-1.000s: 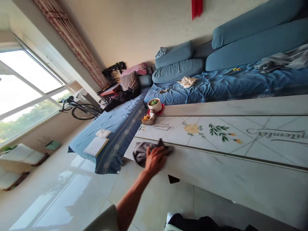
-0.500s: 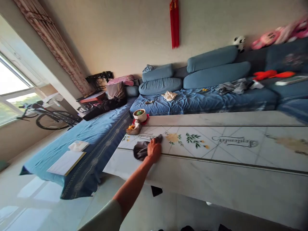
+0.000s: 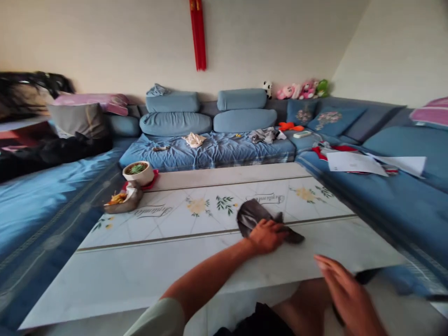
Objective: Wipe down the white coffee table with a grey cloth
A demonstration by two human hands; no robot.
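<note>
My left hand (image 3: 269, 236) is closed over a dark grey cloth (image 3: 251, 217) and presses it against the white marble-patterned table (image 3: 147, 266), right of its middle. Part of the cloth fans out to the left of the hand, and another end sticks out past the fingers on the right. Close to the table's front right edge is my right hand (image 3: 345, 291), slightly blurred, its fingers stretched out and nothing in it.
A potted succulent (image 3: 139, 173) on a red base and a small container of scraps (image 3: 123, 198) stand at the table's far left corner. Blue sofas (image 3: 206, 154) surround the table. Papers (image 3: 357, 163) lie on the right one.
My left hand has slid the cloth from the table's left end toward the right. My right hand has come into view. The head view has turned right.
</note>
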